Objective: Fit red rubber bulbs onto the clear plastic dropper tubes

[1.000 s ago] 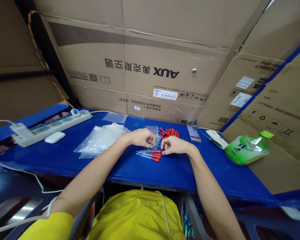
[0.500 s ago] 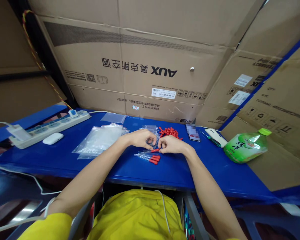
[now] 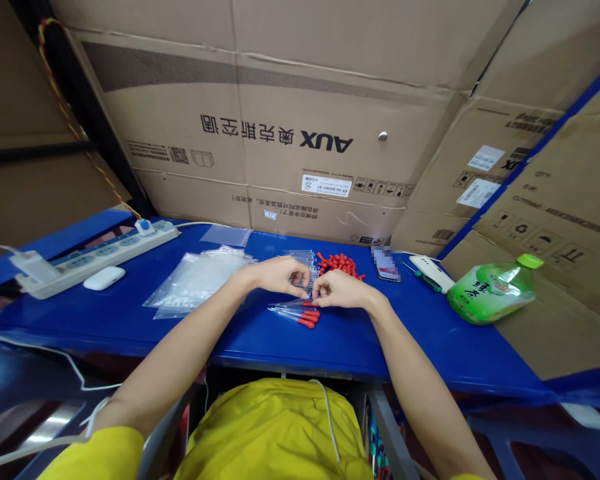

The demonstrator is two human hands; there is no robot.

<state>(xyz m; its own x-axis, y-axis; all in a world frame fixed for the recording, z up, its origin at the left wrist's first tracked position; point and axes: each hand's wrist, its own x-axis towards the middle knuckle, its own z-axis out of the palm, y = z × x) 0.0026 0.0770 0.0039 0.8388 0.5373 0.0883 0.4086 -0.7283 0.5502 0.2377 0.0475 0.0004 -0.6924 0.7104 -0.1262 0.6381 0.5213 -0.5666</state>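
My left hand point(image 3: 281, 275) and my right hand point(image 3: 341, 291) meet fingertip to fingertip over the blue table point(image 3: 330, 340). Both are closed in a pinch around a small clear tube; what exactly sits between the fingers is too small to make out. Just below the hands lies a row of clear tubes with red caps point(image 3: 300, 313). Behind the hands are a pile of loose red caps point(image 3: 341, 265) and several bare clear tubes point(image 3: 303, 257).
A stack of clear plastic bags point(image 3: 196, 283) lies to the left, with a white earbud case point(image 3: 104, 277) and a power strip point(image 3: 93, 257) beyond. Right of the hands are a phone point(image 3: 385, 264), a white device point(image 3: 433, 273) and a green bottle point(image 3: 495, 289) on its side. Cardboard boxes point(image 3: 300, 133) wall the back.
My right hand lifted from the row of capped tubes and moved up and left to meet my left hand. The camera shifted slightly.
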